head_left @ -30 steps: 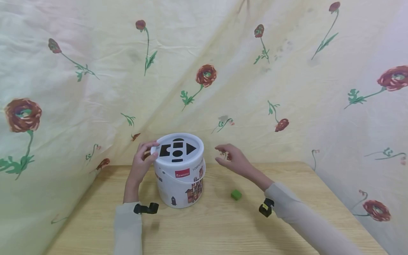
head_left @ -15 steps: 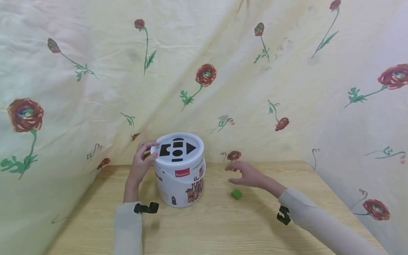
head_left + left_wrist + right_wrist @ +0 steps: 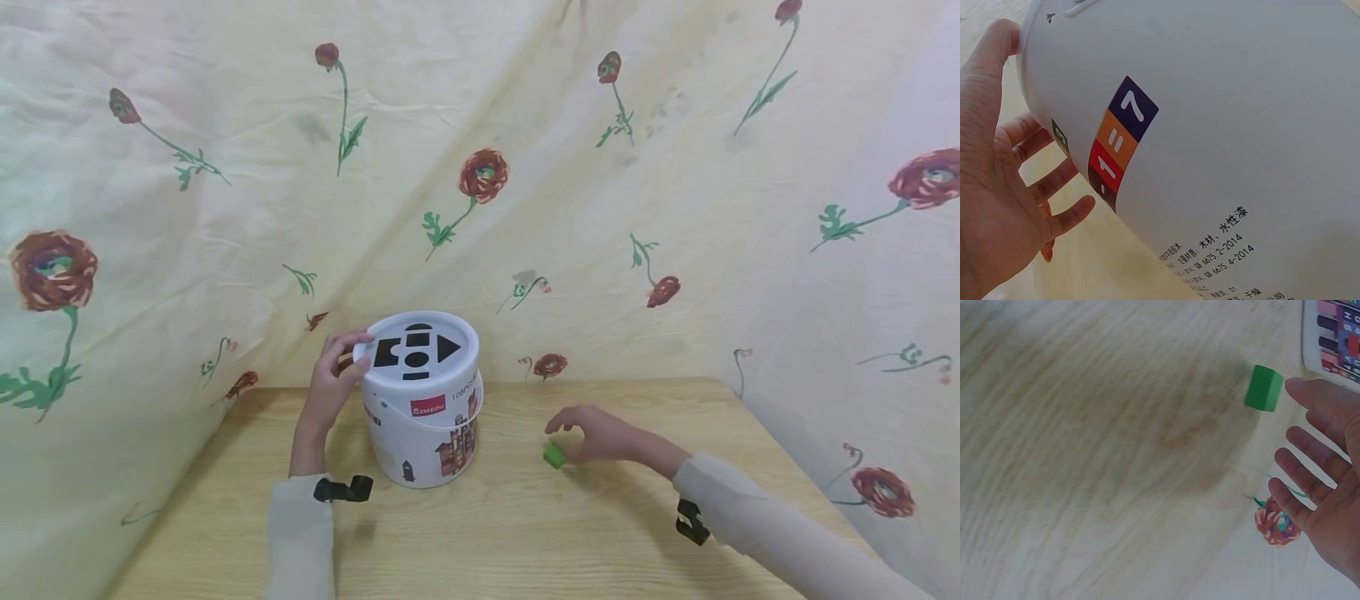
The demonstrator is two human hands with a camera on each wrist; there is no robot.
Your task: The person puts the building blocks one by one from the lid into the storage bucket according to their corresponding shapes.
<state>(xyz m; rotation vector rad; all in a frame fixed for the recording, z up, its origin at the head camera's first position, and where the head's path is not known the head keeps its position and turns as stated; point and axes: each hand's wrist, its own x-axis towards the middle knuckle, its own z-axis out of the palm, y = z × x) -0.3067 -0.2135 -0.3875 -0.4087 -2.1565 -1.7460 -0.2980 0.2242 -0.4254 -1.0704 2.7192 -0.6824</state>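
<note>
A white toy bucket [image 3: 420,433] stands upright on the table, its lid [image 3: 450,371] cut with several black shaped holes. My left hand [image 3: 333,383] holds the lid's left edge, thumb toward the front and fingers over the far side. The left wrist view shows that hand [image 3: 997,169] along the bucket's side [image 3: 1222,125], by a coloured number strip. To the right, a small green block [image 3: 554,456] lies on the wood. Right over it hovers my right hand [image 3: 600,435], fingers spread. In the right wrist view the thumb tip comes close to the block [image 3: 1264,389].
The wooden table [image 3: 480,542] extends toward me and to the right. Behind and at both sides hangs a pale cloth [image 3: 570,208] printed with red flowers. The bucket's white handle [image 3: 442,427] hangs down its front.
My right hand has moved from beside the bucket rightward and down to the green block. The left hand and the bucket have stayed in place.
</note>
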